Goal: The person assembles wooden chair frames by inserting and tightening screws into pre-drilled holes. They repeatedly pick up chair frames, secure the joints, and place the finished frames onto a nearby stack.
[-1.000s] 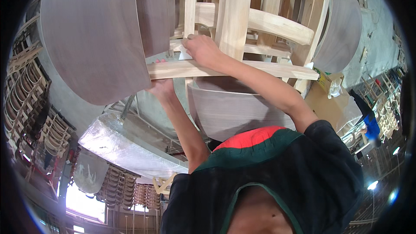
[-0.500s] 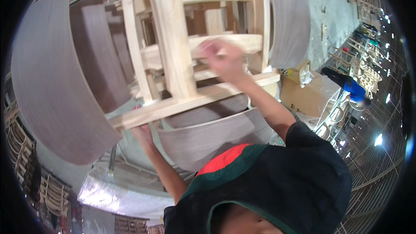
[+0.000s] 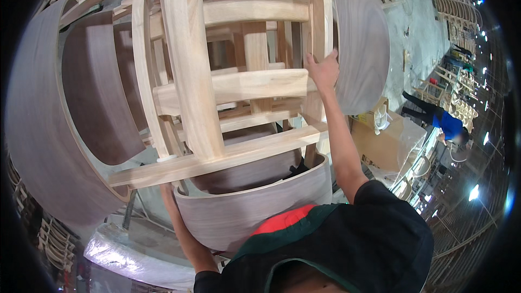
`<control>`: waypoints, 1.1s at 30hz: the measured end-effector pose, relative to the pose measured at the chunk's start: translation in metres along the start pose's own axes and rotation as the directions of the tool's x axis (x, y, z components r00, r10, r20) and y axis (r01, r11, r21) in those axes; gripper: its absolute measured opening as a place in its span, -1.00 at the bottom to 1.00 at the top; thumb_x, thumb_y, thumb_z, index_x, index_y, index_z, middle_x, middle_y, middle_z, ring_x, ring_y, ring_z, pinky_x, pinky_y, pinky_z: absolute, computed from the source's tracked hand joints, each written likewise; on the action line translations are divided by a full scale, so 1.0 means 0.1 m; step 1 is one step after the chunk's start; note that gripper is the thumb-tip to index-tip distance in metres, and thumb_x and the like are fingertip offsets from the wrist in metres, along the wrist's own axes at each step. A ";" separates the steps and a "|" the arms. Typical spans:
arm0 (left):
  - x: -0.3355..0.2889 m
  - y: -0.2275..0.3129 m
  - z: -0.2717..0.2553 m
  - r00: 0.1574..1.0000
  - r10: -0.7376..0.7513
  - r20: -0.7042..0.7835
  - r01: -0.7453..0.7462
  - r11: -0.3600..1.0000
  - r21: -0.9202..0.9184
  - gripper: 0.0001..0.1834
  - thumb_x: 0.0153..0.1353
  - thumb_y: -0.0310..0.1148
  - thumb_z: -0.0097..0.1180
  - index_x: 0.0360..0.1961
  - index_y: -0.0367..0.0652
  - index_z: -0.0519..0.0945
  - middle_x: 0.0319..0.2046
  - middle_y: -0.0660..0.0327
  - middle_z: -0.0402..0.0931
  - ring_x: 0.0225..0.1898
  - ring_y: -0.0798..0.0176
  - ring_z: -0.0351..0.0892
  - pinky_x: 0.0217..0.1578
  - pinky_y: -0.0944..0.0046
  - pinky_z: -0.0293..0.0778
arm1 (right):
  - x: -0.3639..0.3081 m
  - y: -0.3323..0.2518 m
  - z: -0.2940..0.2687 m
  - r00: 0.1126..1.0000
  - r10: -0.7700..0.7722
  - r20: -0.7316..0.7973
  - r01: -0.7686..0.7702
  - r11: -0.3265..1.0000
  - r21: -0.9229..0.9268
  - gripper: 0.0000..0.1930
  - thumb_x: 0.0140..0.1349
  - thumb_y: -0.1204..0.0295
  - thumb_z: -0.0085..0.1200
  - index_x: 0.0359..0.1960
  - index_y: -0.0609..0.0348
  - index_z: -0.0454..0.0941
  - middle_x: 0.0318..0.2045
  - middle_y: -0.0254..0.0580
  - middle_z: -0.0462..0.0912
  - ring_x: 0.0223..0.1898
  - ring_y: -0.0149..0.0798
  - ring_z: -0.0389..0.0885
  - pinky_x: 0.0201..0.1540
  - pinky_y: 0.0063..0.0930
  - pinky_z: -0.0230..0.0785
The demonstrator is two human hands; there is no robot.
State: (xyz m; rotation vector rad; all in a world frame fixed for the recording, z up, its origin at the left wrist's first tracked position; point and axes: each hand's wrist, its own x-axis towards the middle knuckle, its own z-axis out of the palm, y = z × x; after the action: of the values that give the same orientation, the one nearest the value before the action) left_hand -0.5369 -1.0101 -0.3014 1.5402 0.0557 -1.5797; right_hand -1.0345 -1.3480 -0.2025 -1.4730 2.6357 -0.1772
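Observation:
A pale, unfinished wooden chair frame (image 3: 198, 76) with posts and cross rails fills the middle, in front of me. My right hand (image 3: 324, 73) is closed round its right upright post (image 3: 320, 27), beside the end of a curved cross rail (image 3: 255, 84). Reaching up on the left, my left forearm (image 3: 182, 228) runs to the left end of the lower rail (image 3: 239, 154). My left hand is hidden behind that rail, so its fingers do not show. Just below the rail is a curved grey-brown wood panel (image 3: 255, 211), close to my body.
Large curved panels flank the frame at left (image 3: 38, 119) and right (image 3: 363, 49). A cardboard box (image 3: 385, 141) stands to the right. Farther right is a person in blue (image 3: 449, 126). Plastic-wrapped material (image 3: 119, 252) lies at lower left, with stacked wooden parts (image 3: 54, 241) beyond.
My right hand has moved right, from in front of the cross rail onto the right post. The frame has shifted left and toward me in the picture. My left fingers have gone out of sight.

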 end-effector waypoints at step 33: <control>0.09 -0.10 -0.07 1.000 0.027 0.014 -0.028 0.998 0.061 -0.48 0.28 -0.08 -0.07 0.14 -0.21 0.32 -0.02 0.09 0.45 -0.03 0.16 0.49 -0.01 0.13 0.44 | 0.14 0.19 0.19 0.989 -0.086 -0.118 0.092 0.995 0.046 -0.58 -0.01 0.27 0.25 -0.23 0.29 0.39 -0.40 0.23 0.59 -0.29 0.28 0.56 -0.23 -0.01 0.39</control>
State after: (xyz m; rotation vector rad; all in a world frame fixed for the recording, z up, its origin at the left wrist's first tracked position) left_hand -0.5360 -1.0047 -0.3155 1.5712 -0.0218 -1.5833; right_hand -1.0548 -1.3508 -0.2254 -1.6110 2.6337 -0.3459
